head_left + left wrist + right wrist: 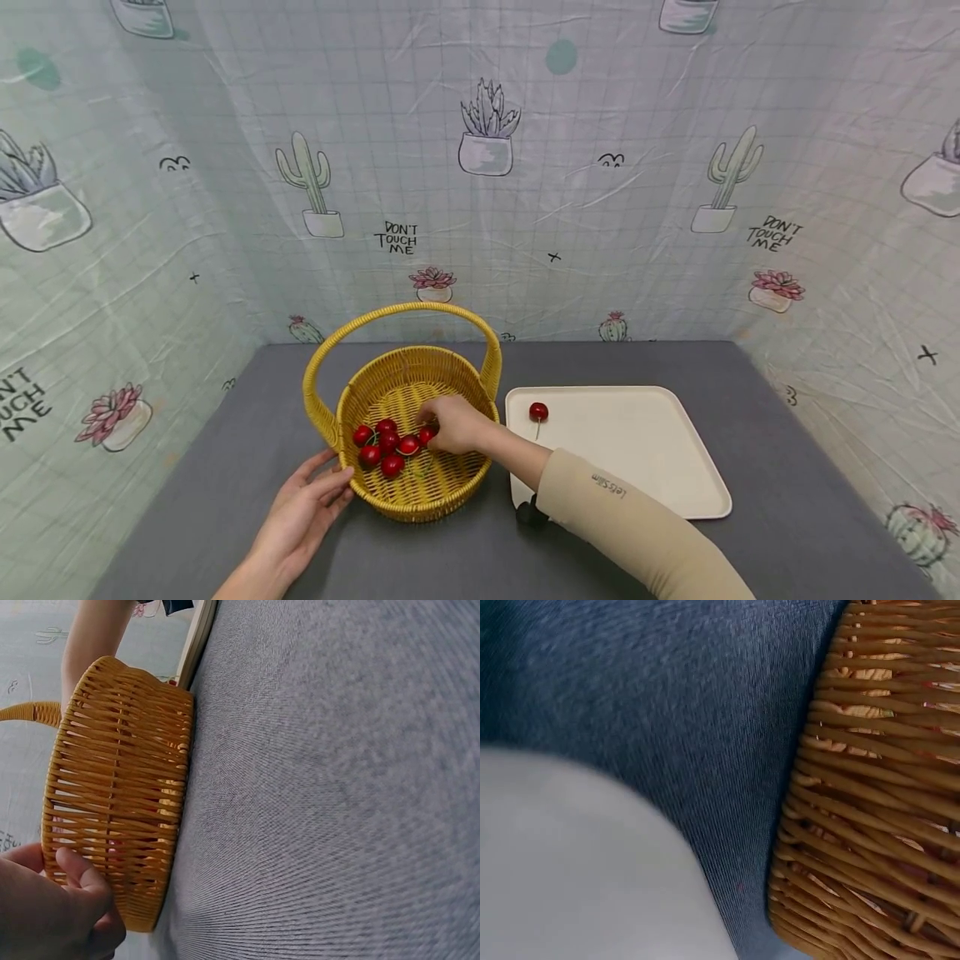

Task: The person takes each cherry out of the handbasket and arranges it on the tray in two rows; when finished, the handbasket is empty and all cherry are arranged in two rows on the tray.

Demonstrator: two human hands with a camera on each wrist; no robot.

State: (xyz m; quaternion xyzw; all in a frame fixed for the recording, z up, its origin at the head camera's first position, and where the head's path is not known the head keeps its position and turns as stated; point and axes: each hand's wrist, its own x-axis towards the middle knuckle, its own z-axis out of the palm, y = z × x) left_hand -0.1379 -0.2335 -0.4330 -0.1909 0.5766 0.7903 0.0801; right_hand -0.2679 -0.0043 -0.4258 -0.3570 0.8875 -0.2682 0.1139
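A yellow woven basket [390, 500] with a tall hoop handle stands on the grey table. Several red cherries [392, 465] lie in its left and middle part. My left hand [303, 508] grips the basket's near left side at the rim; the left wrist view shows a digit against the woven wall. Reaching in from the right, my right hand [455, 425] is down inside the basket, its fingertips curled at a cherry [426, 436] that they partly hide. In the right wrist view only the basket's outer wall [870, 795] shows; that hand is out of sight.
Right of the basket lies a white rectangular tray [622, 442], with one stemmed cherry [538, 412] near its left edge. My right forearm in a beige sleeve [630, 525] crosses over the tray's near left corner. A patterned curtain [555, 208] encloses the table's back and sides.
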